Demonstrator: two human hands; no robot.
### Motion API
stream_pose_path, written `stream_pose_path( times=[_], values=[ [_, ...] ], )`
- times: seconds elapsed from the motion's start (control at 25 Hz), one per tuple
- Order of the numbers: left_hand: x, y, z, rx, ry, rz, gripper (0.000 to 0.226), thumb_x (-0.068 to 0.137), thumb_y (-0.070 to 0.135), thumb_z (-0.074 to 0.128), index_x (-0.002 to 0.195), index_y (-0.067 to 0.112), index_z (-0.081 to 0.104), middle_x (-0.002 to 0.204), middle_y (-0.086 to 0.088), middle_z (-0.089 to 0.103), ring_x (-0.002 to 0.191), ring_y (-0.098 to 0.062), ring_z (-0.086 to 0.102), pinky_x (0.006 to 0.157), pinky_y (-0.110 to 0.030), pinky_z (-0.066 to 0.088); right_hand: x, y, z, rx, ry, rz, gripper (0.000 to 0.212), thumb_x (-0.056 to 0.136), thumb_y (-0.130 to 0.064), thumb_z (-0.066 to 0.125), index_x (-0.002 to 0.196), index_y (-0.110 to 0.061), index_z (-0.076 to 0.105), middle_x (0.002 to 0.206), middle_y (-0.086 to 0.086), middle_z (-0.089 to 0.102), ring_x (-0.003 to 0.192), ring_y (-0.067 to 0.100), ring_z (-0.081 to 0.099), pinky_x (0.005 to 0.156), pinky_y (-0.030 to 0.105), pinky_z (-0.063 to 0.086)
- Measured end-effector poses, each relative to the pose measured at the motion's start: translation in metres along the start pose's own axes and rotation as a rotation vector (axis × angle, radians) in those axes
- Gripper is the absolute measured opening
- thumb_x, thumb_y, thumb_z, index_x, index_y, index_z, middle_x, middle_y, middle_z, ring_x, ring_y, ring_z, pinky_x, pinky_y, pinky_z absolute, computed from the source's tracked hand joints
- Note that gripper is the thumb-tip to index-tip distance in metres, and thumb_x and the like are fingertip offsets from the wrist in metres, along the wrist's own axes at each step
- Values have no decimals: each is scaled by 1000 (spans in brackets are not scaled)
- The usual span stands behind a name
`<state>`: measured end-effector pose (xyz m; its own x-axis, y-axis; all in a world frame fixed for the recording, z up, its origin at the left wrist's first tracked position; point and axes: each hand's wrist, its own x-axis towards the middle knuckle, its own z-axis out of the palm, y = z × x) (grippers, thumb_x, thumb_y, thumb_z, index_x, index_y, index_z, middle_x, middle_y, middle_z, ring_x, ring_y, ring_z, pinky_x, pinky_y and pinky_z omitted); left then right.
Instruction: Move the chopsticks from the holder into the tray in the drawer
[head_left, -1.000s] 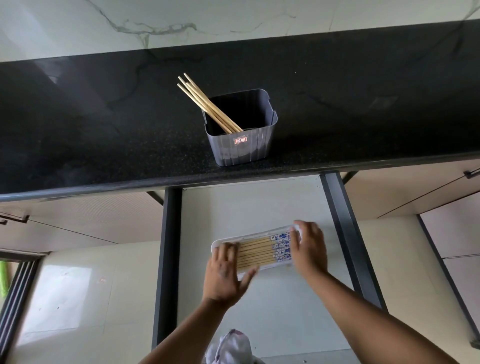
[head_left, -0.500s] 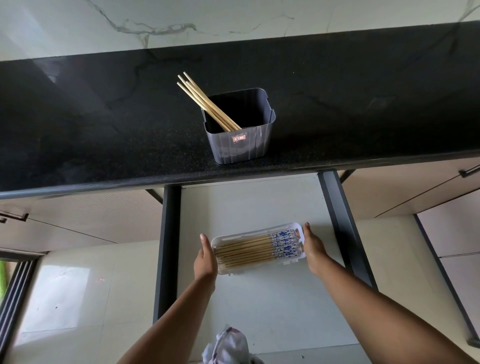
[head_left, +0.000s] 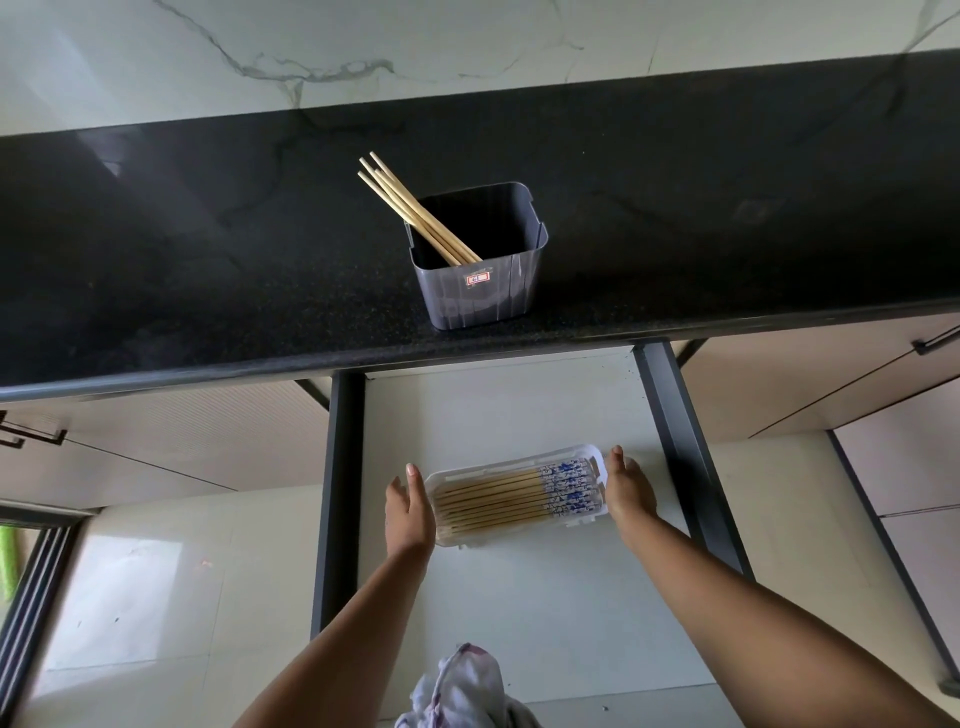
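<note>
Tray (head_left: 597, 460) in open drawer (head_left: 519, 410) holds most chopsticks. Left hand (head_left: 410, 512) and right hand (head_left: 628, 491), both flat and empty, flank its ends: squaring step, probably. Holder (head_left: 480, 291), beyond the tray on the counter (head_left: 208, 260), keeps several chopsticks (head_left: 410, 205); next, reach up and pinch those.

Single head view, wide-angle, looking steeply down and forward: counter (head_left: 208, 270) across top, open drawer (head_left: 519, 597) below at arm's reach. No second view.
</note>
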<state>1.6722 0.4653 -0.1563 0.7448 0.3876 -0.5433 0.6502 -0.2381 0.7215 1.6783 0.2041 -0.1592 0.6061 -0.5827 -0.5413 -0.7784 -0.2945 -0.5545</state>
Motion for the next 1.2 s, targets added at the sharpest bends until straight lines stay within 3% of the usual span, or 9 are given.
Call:
stream_pose_path(
  times=[0.12, 0.24, 0.48, 0.6, 0.72, 0.84, 0.96, 1.04, 1.2],
  values=[
    [-8, 22, -10, 169, 155, 280, 60, 97, 45, 42, 142, 6, 36, 145, -16, 42, 135, -31, 37, 110, -42, 30, -24, -21, -7, -44, 267, -252, 37, 97, -31, 50, 122, -4, 57, 128, 24, 52, 115, 40, 48, 95, 44, 41],
    [-21, 70, -11, 250, 220, 630, 55, 91, 37, 57, 136, 8, 41, 134, -11, 46, 127, -25, 40, 105, -35, 32, -68, -74, 0, 31, 282, -638, 31, 88, -20, 65, 114, -6, 58, 119, 20, 52, 104, 39, 49, 87, 45, 42],
    [-42, 189, -21, 59, 264, 1092, 41, 87, 32, 54, 124, 14, 48, 116, 9, 45, 107, -2, 39, 93, -9, 29, -126, -210, -15, 150, 393, -1279, 27, 84, -21, 61, 110, -14, 59, 113, 10, 54, 106, 22, 48, 91, 31, 38],
    [-28, 254, -38, 87, 243, 1042, 36, 83, 34, 53, 113, 13, 52, 109, 3, 54, 101, -11, 47, 86, -18, 38, -109, -279, -37, 46, 328, -1218, 30, 85, -12, 59, 115, -9, 60, 117, 12, 59, 114, 29, 51, 98, 36, 38],
    [2, 291, -48, 149, 163, 719, 22, 86, 24, 56, 105, 13, 53, 106, -5, 63, 99, -25, 59, 79, -36, 48, -81, -338, -45, -371, -56, -896, 44, 91, -13, 55, 135, -11, 51, 135, 11, 54, 125, 31, 48, 102, 32, 39],
    [24, 291, -49, 161, 154, 501, 25, 88, 28, 56, 109, 15, 53, 110, -5, 64, 102, -25, 59, 86, -40, 51, -62, -363, -35, -806, -221, -802, 40, 92, -7, 46, 133, -7, 51, 129, 16, 59, 110, 31, 59, 94, 33, 46],
    [33, 283, -44, 120, 182, 542, 26, 87, 28, 60, 110, 17, 55, 107, -1, 65, 99, -21, 60, 84, -37, 51, -50, -364, -26, -861, -386, -844, 30, 91, -1, 50, 119, -9, 57, 110, 12, 61, 91, 26, 57, 77, 32, 46],
    [36, 282, -44, 94, 193, 577, 25, 86, 25, 61, 109, 18, 56, 104, 1, 66, 97, -19, 61, 80, -33, 50, -46, -364, -26, -873, -401, -906, 27, 91, 0, 53, 116, -12, 56, 101, 8, 57, 86, 23, 54, 71, 30, 45],
    [35, 281, -43, 62, 205, 599, 24, 86, 22, 62, 109, 18, 56, 106, 1, 64, 97, -18, 60, 82, -32, 50, -38, -364, -27, -894, -236, -1006, 18, 91, 2, 53, 97, -15, 53, 94, 7, 55, 82, 24, 55, 58, 25, 39]
  ],
)
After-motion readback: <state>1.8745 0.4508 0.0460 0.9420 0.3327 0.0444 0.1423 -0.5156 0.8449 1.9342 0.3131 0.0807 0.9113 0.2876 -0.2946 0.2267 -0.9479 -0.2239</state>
